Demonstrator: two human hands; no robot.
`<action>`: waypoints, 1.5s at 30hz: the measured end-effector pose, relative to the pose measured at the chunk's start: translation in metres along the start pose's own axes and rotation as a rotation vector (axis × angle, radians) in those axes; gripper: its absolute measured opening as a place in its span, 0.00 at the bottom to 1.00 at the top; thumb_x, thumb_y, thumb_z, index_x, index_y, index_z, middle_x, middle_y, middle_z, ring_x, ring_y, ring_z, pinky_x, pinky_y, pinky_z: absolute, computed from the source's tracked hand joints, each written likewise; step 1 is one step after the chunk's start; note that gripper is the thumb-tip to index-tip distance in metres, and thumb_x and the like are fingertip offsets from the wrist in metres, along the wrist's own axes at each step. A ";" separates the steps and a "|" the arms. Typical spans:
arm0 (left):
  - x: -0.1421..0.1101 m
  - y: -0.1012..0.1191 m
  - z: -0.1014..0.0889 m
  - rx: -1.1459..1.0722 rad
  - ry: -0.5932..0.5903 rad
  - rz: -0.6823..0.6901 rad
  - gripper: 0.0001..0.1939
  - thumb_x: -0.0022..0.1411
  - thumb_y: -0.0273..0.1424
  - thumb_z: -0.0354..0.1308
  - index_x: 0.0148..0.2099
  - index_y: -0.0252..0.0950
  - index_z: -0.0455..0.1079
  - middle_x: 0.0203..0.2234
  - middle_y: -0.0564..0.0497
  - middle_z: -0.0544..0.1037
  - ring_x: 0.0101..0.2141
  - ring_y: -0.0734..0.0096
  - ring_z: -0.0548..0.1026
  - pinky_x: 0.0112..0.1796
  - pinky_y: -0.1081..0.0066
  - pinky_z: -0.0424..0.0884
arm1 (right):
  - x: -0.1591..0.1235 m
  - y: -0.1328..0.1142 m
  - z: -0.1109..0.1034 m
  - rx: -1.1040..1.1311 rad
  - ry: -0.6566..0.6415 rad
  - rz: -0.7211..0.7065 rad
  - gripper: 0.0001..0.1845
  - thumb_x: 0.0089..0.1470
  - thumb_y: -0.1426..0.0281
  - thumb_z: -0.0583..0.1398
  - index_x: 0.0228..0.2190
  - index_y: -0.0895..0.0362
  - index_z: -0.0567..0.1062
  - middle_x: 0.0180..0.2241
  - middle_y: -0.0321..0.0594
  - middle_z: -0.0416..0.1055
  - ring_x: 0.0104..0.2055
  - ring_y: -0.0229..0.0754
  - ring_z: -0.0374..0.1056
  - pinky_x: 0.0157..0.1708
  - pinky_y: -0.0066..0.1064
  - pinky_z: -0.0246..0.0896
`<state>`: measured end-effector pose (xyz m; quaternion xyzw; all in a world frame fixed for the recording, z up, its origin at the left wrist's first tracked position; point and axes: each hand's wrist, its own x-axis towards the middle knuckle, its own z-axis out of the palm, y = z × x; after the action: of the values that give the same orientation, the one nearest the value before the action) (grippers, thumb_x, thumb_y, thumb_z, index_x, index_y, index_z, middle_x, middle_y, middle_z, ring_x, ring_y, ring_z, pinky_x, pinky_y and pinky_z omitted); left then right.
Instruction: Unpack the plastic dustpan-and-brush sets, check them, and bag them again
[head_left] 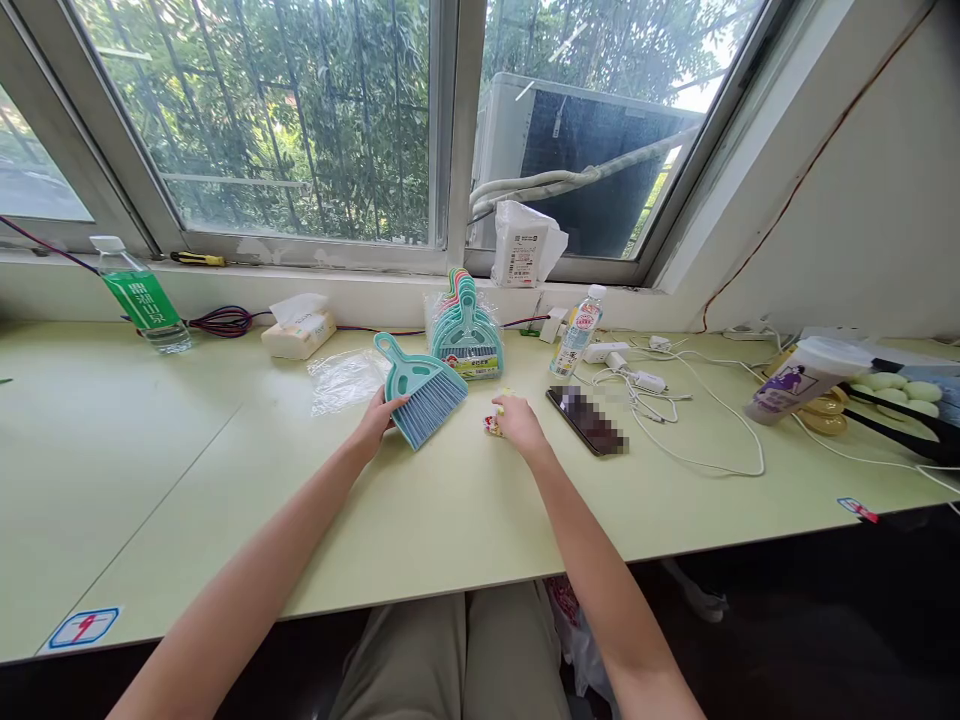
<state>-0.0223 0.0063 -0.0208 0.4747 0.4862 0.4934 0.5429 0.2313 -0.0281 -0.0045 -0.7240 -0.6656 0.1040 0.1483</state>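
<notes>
My left hand (373,422) is closed on the edge of a small teal dustpan (403,378) with a brush (431,408) nested in it. The dustpan is tilted above the table, its looped handle pointing up and left, the blue-grey bristles facing me. My right hand (519,422) is low over the table with fingers drawn together on a small printed piece (492,425) in red, white and yellow, mostly covered by the fingers. Behind both hands, a stack of similar teal dustpan sets (469,325) in clear wrap leans against the wall. A crumpled clear plastic bag (346,382) lies left of the held dustpan.
A phone (587,420) lies right of my right hand. Beyond it are a clear bottle (579,332), white cables (697,385) and a tilted cup (806,380). Tissues (300,330) and a green-labelled bottle (142,300) stand at the back left. The table's front edge (420,603) is near my lap.
</notes>
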 end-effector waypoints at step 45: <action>-0.028 0.009 0.026 -0.241 -0.101 0.130 0.37 0.39 0.28 0.70 0.53 0.38 0.62 0.45 0.46 0.75 0.48 0.53 0.74 0.46 0.59 0.73 | -0.017 -0.051 0.042 1.436 0.211 -0.005 0.54 0.50 0.57 0.66 0.67 0.45 0.40 0.69 0.47 0.43 0.61 0.48 0.64 0.57 0.41 0.64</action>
<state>0.0019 -0.0223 -0.0078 0.4608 0.3636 0.5580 0.5866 0.1678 -0.0380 -0.0269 -0.4526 -0.4172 0.4445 0.6508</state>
